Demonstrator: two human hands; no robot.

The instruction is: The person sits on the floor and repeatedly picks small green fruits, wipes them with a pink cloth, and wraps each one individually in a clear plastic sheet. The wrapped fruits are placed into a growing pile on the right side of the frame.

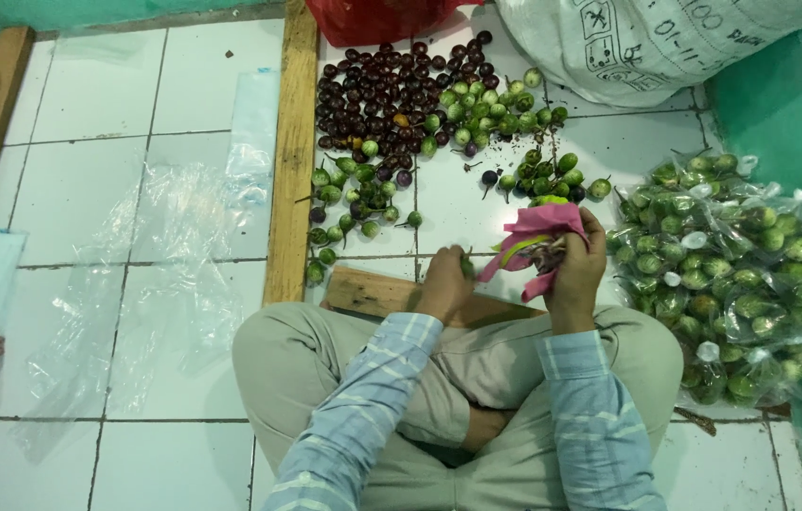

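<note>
Our right hand point(576, 270) curls its fingers around a pink bag point(534, 232), mouth up for filling, while our left hand point(445, 281) pinches a small eggplant point(466, 266).

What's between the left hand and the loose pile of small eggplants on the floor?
Head view: mostly bare white tile. The left hand hovers above a wooden board's edge; a few stray green eggplants lie up-left, the dark pile beyond them.

A produce-packing spot on a white tiled floor point(136, 95): loose green and purple eggplants point(420, 104) are heaped on the floor, filled clear bags point(742, 274) lie to the heap's right, and a big white sack point(647, 47) sits behind it beside green walls.
</note>
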